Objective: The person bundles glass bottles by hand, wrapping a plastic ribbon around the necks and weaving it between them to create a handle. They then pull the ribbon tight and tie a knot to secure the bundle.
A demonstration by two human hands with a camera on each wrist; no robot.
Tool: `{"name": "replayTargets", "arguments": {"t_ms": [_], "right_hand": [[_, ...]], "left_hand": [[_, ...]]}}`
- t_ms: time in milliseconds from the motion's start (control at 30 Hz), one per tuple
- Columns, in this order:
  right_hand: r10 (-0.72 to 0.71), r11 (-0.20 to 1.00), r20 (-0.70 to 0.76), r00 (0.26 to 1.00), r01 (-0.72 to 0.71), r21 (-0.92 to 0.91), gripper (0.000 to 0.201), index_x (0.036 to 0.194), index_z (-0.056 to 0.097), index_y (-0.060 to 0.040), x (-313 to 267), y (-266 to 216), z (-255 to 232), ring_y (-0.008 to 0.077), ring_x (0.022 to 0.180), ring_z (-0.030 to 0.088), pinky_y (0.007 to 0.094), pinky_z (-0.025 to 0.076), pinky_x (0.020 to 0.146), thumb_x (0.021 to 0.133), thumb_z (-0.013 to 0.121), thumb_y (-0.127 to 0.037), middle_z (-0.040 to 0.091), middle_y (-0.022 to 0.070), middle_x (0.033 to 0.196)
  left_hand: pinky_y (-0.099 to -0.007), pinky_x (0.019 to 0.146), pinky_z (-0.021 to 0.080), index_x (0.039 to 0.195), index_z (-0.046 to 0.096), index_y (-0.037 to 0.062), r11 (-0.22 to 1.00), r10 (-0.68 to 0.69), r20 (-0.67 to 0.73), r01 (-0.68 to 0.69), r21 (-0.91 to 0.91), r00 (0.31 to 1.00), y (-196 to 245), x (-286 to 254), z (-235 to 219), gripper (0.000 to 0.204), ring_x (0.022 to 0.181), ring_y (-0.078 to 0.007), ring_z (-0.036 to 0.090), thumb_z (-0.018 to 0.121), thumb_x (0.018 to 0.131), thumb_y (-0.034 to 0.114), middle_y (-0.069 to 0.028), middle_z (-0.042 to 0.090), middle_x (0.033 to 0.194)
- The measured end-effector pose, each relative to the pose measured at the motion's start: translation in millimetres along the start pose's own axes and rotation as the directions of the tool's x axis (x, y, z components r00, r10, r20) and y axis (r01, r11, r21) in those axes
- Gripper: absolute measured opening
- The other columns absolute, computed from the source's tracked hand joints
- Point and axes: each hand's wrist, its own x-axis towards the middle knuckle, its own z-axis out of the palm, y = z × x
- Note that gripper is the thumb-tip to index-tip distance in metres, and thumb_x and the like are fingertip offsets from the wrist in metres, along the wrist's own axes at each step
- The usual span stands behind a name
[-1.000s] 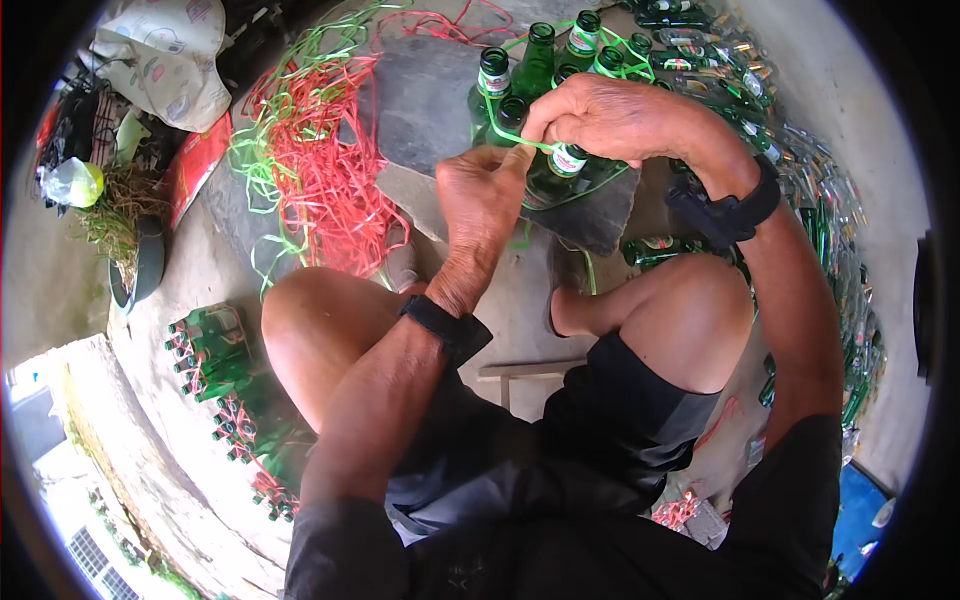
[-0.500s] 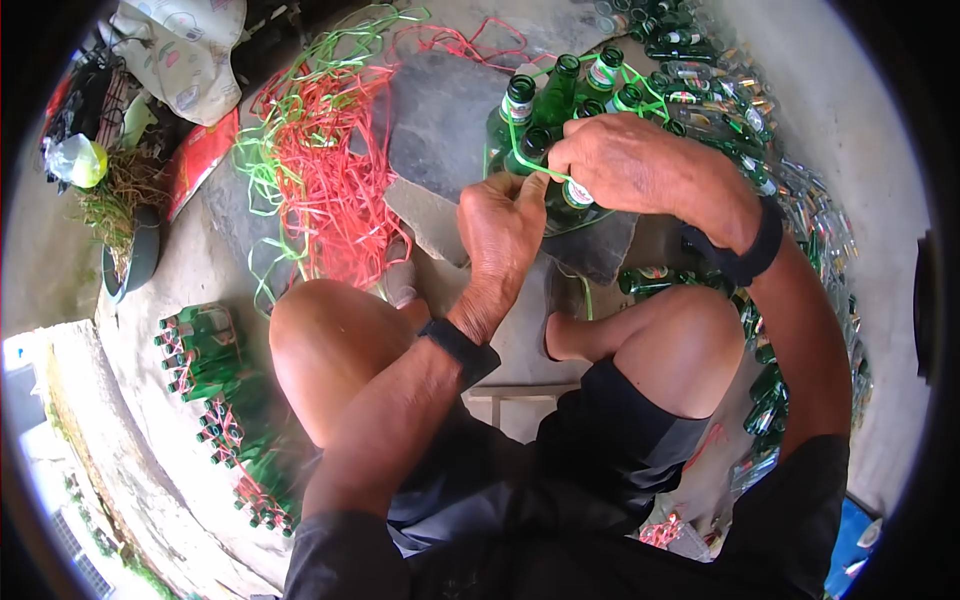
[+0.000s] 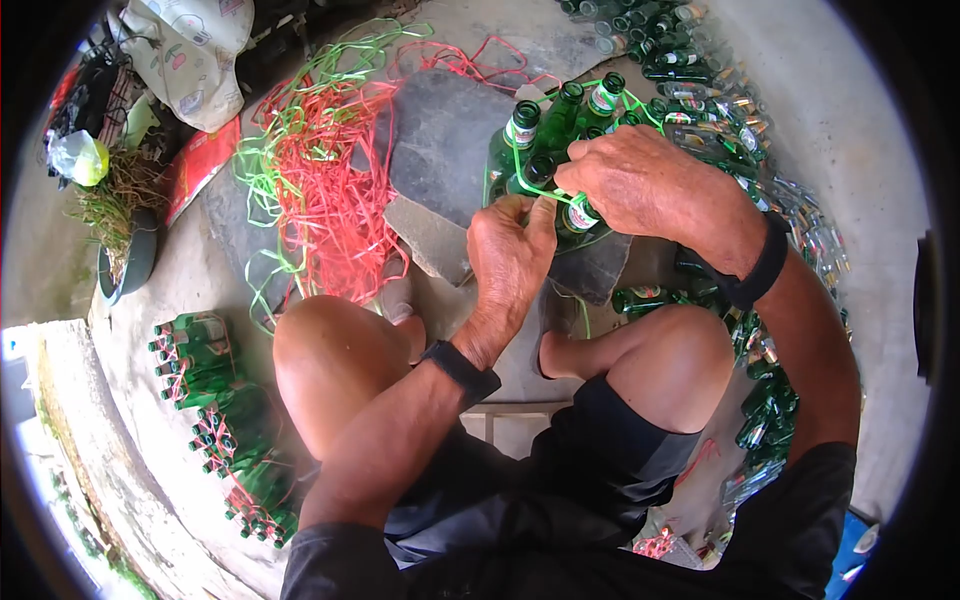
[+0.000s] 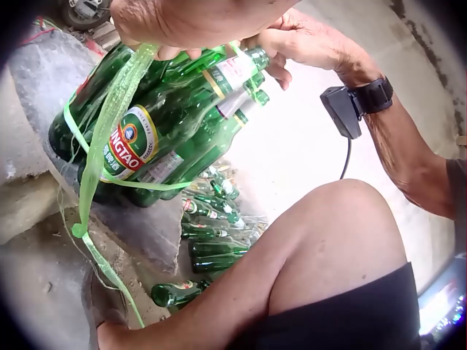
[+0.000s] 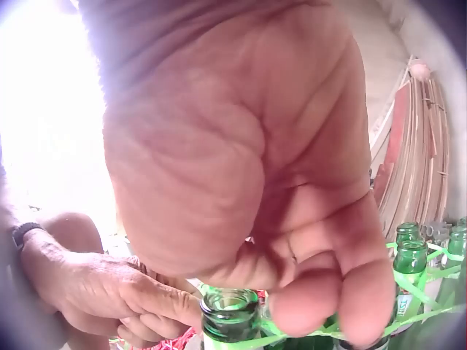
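A bundle of green beer bottles (image 3: pixel 565 110) stands on a dark stone slab (image 3: pixel 592 270), green plastic strap (image 3: pixel 522 160) running around the necks. My left hand (image 3: pixel 512 250) pinches the strap at the near side of the bundle, thumb against forefinger. Just right of it, my right hand (image 3: pixel 650 185) grips the strap over the bottle tops with curled fingers. In the left wrist view a length of strap (image 4: pixel 98 160) hangs from the left hand, and another band crosses the lower bottles by a red-and-white label (image 4: pixel 131 146). A bottle mouth (image 5: pixel 230 313) shows between both hands in the right wrist view.
Left of the slab lies a tangled heap of red and green straps (image 3: pixel 335 190). Many loose bottles (image 3: pixel 700 90) are piled along the right wall. Strapped bottle bundles (image 3: pixel 200 360) rest on the floor at left, near a potted plant (image 3: pixel 125 250).
Bundle and hands have shifted down and slightly right in the head view, as the whole scene has moved down. Both hands keep hold of the strap at the near bottles.
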Motion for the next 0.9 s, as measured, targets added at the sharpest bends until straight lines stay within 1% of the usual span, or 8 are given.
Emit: {"name": "replayTargets", "arguments": {"t_ms": [133, 200, 300, 433, 633, 733, 800, 900], "right_hand": [[-0.065, 0.998, 0.003, 0.998, 0.065, 0.001, 0.009, 0.090, 0.067, -0.0025, -1, 7, -1, 0.0391, 0.089, 0.070, 0.0510, 0.054, 0.074, 0.082, 0.065, 0.001, 0.068, 0.0147, 0.092], [-0.093, 0.995, -0.074, 0.993, 0.094, 0.019, 0.014, 0.086, 0.069, -0.0055, -2, 9, 0, 0.0394, 0.088, 0.072, 0.0510, 0.055, 0.073, 0.077, 0.069, 0.004, 0.071, 0.0154, 0.084], [-0.115, 0.993, -0.139, 0.984, 0.115, -0.007, 0.014, 0.086, 0.068, -0.0056, -5, 12, -1, 0.0385, 0.089, 0.071, 0.0508, 0.055, 0.074, 0.077, 0.069, 0.004, 0.070, 0.0145, 0.085], [-0.130, 0.991, -0.115, 0.985, 0.132, 0.010, 0.010, 0.083, 0.066, -0.0045, -7, 17, -6, 0.0387, 0.090, 0.070, 0.0510, 0.054, 0.075, 0.077, 0.069, 0.003, 0.070, 0.0149, 0.086], [-0.092, 0.996, -0.154, 0.984, 0.088, -0.029, 0.003, 0.080, 0.064, -0.0012, -16, 22, -15, 0.0407, 0.088, 0.068, 0.0524, 0.053, 0.074, 0.078, 0.066, -0.003, 0.067, 0.0166, 0.085], [-0.043, 0.999, -0.134, 0.990, 0.043, -0.003, 0.012, 0.081, 0.061, 0.0001, -19, 31, -18, 0.0419, 0.083, 0.065, 0.0516, 0.051, 0.071, 0.081, 0.068, -0.009, 0.062, 0.0165, 0.085], [-0.039, 0.999, -0.231, 0.972, 0.044, 0.015, 0.013, 0.081, 0.058, 0.0008, -22, 34, -17, 0.0426, 0.081, 0.064, 0.0527, 0.050, 0.070, 0.080, 0.067, -0.009, 0.061, 0.0171, 0.085], [0.021, 1.000, -0.242, 0.970, -0.022, -0.004, 0.013, 0.080, 0.057, 0.0005, -25, 38, -14, 0.0430, 0.078, 0.063, 0.0527, 0.049, 0.068, 0.079, 0.067, -0.007, 0.061, 0.0172, 0.082]], "left_hand": [[-0.0434, 0.071, 0.056, 0.091, 0.077, -0.0041, 0.999, 0.007, 0.013, -0.006, -0.053, 1.000, 0, -1, 2, 0.032, 0.073, -0.0367, 0.075, 0.075, 0.094, 0.027, -0.0227, 0.074, 0.078], [-0.0435, 0.071, 0.056, 0.091, 0.077, -0.0040, 0.997, 0.015, 0.015, -0.014, -0.075, 1.000, -1, -2, 3, 0.032, 0.073, -0.0359, 0.074, 0.075, 0.094, 0.027, -0.0224, 0.074, 0.077], [-0.0431, 0.070, 0.056, 0.091, 0.078, -0.0037, 0.995, 0.038, 0.021, -0.035, -0.095, 0.999, -4, -1, 6, 0.030, 0.071, -0.0334, 0.074, 0.074, 0.094, 0.026, -0.0214, 0.073, 0.075], [-0.0413, 0.069, 0.055, 0.093, 0.078, -0.0025, 0.989, 0.041, 0.059, -0.032, -0.146, 0.997, 1, -2, 7, 0.027, 0.068, -0.0291, 0.073, 0.073, 0.095, 0.024, -0.0191, 0.073, 0.074], [-0.0400, 0.067, 0.055, 0.093, 0.078, -0.0016, 0.984, 0.068, 0.044, -0.059, -0.171, 0.997, 2, -5, 10, 0.024, 0.065, -0.0243, 0.070, 0.072, 0.096, 0.021, -0.0168, 0.073, 0.072], [-0.0393, 0.066, 0.055, 0.092, 0.078, -0.0018, 0.977, 0.061, 0.062, -0.046, -0.208, 0.996, 5, -7, 10, 0.023, 0.064, -0.0226, 0.070, 0.071, 0.096, 0.020, -0.0166, 0.072, 0.071], [-0.0389, 0.066, 0.055, 0.092, 0.077, -0.0020, 0.978, 0.069, 0.063, -0.055, -0.201, 0.996, 4, -7, 11, 0.023, 0.064, -0.0219, 0.070, 0.070, 0.096, 0.019, -0.0164, 0.072, 0.071], [-0.0383, 0.066, 0.055, 0.091, 0.077, -0.0026, 0.976, 0.094, 0.053, -0.081, -0.200, 0.994, 1, -5, 12, 0.022, 0.064, -0.0209, 0.070, 0.069, 0.096, 0.018, -0.0163, 0.072, 0.071]]}}
